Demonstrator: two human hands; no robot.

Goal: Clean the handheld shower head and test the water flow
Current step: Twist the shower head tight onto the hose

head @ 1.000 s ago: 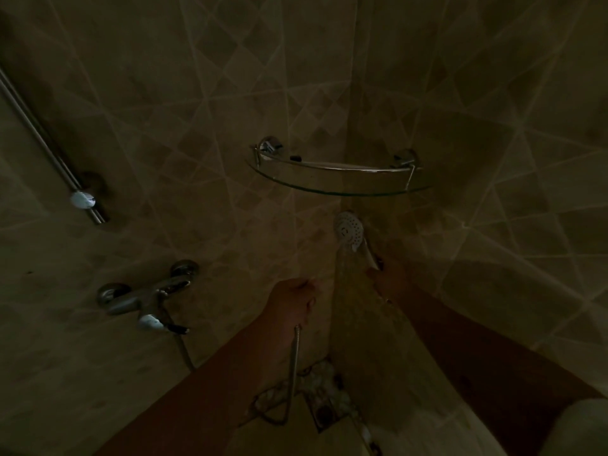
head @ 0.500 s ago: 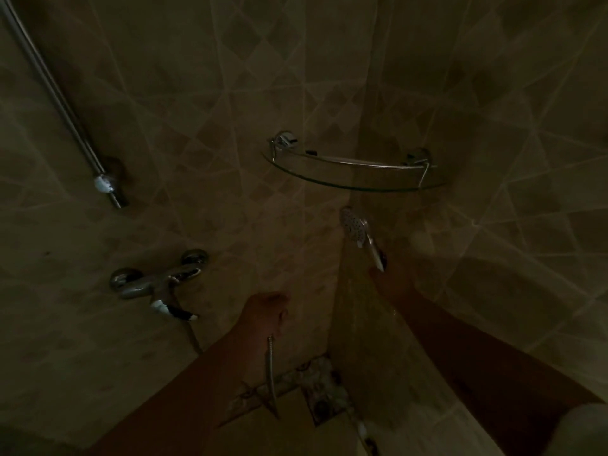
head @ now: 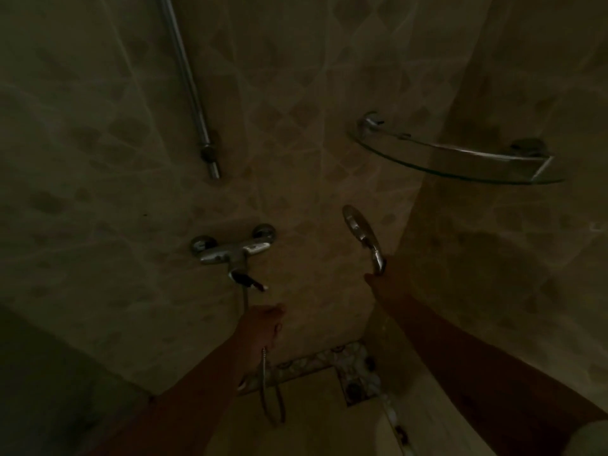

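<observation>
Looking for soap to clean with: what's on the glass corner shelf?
Nothing visible on the glass corner shelf; its chrome rail and the dim light may hide small items.

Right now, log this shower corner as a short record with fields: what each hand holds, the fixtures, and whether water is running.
right hand: right hand grips the handle of the round chrome handheld shower head, raised below the shelf
left hand: left hand grips the flexible metal shower hose, just under the tap
tap: chrome wall mixer tap with a dark lever, no hand on it
shelf: curved glass corner shelf with a chrome rail
rail: slanted chrome wall rail, upper left
water: no spray visible; picture is dim
</observation>
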